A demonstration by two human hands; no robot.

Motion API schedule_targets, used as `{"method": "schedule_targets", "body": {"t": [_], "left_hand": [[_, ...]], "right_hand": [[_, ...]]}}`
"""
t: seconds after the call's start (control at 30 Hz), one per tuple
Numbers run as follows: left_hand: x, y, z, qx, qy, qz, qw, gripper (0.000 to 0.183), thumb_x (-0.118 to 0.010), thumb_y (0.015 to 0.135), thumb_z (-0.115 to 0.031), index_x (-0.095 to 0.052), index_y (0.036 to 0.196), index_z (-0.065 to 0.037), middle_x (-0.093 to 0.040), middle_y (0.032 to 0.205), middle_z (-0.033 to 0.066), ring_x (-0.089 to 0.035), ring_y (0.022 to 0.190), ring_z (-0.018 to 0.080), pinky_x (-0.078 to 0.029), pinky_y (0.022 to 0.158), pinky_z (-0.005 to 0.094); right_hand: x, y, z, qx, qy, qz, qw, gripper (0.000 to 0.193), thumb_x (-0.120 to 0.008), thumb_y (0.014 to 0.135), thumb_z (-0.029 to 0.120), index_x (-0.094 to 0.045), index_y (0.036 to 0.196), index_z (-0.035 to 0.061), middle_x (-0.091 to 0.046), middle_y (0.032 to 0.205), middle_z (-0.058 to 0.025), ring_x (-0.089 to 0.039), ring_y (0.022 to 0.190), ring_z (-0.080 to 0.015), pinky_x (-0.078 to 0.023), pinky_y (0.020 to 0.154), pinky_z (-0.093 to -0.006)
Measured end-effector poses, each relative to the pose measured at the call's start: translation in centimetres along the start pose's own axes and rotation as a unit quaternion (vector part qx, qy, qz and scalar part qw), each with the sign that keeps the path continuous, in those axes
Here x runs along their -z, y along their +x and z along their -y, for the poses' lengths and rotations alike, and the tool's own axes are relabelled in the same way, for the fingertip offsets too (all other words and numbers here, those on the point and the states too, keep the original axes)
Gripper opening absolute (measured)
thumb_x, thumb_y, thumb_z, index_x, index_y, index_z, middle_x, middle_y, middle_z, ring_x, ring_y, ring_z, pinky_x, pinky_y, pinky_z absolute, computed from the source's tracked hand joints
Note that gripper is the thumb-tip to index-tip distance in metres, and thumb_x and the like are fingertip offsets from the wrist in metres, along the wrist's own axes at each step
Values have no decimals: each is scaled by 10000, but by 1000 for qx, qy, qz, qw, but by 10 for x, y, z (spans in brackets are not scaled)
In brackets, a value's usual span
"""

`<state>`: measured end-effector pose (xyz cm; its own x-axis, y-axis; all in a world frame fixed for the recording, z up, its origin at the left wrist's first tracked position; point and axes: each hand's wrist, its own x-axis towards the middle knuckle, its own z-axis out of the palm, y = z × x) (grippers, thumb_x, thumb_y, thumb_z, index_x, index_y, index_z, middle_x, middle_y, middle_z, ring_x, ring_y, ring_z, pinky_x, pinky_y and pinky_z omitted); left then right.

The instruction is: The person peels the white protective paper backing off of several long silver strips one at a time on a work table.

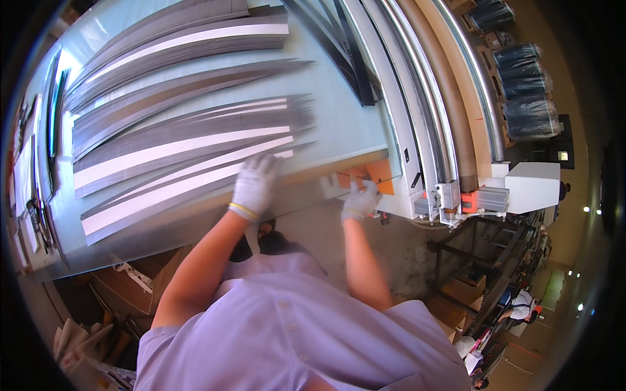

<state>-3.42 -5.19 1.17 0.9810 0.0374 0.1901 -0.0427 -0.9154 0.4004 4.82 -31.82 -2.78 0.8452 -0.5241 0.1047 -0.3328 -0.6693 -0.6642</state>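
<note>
My left hand (254, 187), in a pale knitted glove with a yellow cuff edge, is at the table's near edge. Its fingers are stretched out by the right ends of long tapered strips (163, 195), grey with white bands. The fingertips are slightly blurred, and whether they touch the strips I cannot tell. My right hand (362, 199), also gloved, is beside an orange piece (379, 177) below the table's right corner. Its fingers are bent and apart, with nothing plainly held between them. Further sets of grey strips (189, 85) lie in rows toward the far side.
A machine with long metal rails and a brown roller (450, 117) borders the table (345, 130) on the right, its white end housing (531, 186) jutting out. Dark angled bars (339, 52) lie at the back. Wrapped black rolls (528, 98) stand beyond. Another person (521, 306) is far right.
</note>
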Motion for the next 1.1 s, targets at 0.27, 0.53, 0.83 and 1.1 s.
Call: {"method": "schedule_targets", "body": {"t": [0.27,0.53,0.83,1.1], "left_hand": [[-16,18,-24,10,14,12,1000,404,-595,851,-102,-597,1244,-6,-553,1220,171,-587,1113,353,-515,941,480],[-6,28,-29,35,21,103,994,517,-672,892,-174,-551,1383,-63,-548,1265,126,-585,1130,324,-514,942,456],[-2,29,-29,27,31,116,992,563,-627,870,-132,-531,1422,-69,-541,1293,123,-574,1163,308,-506,960,442],[6,35,-32,32,37,132,990,572,-636,865,-145,-531,1422,-69,-537,1291,126,-576,1164,302,-509,956,436]], "right_hand": [[14,-7,27,-1,307,159,938,226,-740,860,-23,-733,1083,11,-676,988,-125,-636,875,-215,-514,828,-353],[-49,-32,100,321,58,203,923,137,-698,843,68,-761,963,79,-687,958,-136,-647,924,-349,-526,842,-428],[-55,-33,97,366,25,207,907,136,-700,849,109,-747,976,110,-664,944,-129,-629,939,-359,-517,841,-467],[-57,-42,103,360,19,197,912,100,-688,852,115,-735,937,93,-657,948,-124,-618,954,-361,-507,860,-471]]}}
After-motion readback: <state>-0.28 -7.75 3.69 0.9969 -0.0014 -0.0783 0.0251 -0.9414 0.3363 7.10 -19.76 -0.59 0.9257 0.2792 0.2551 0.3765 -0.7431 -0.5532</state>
